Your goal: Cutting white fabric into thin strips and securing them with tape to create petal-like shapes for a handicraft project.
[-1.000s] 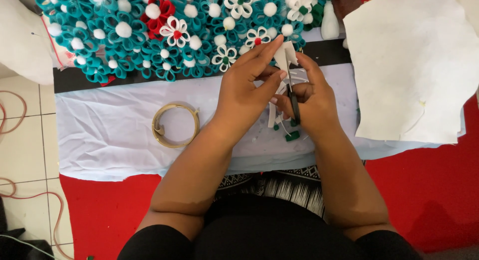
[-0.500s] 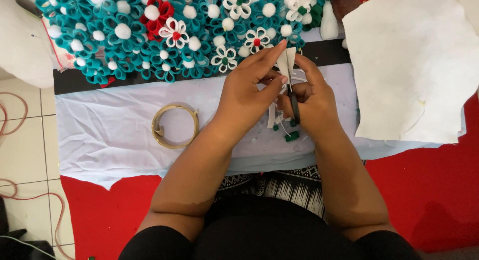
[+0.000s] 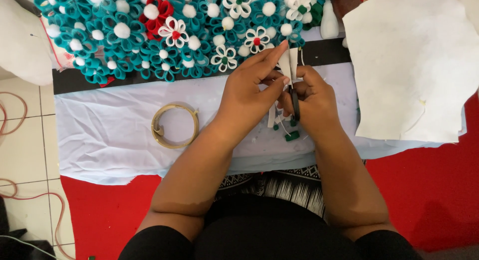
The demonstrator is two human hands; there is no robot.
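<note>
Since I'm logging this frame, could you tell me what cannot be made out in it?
- Scissors, head view: blades and handles mostly hidden by the right hand.
- White piece: lower part covered by the left hand.
- Felt flowers: cut off by the top edge.

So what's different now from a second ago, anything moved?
Barely anything. The left hand still pinches the small white piece, its fingers shifted only slightly; the right hand keeps the dark scissors against it. Nothing was picked up or let go. The wooden hoop and the pale cloth lie as before.
</note>
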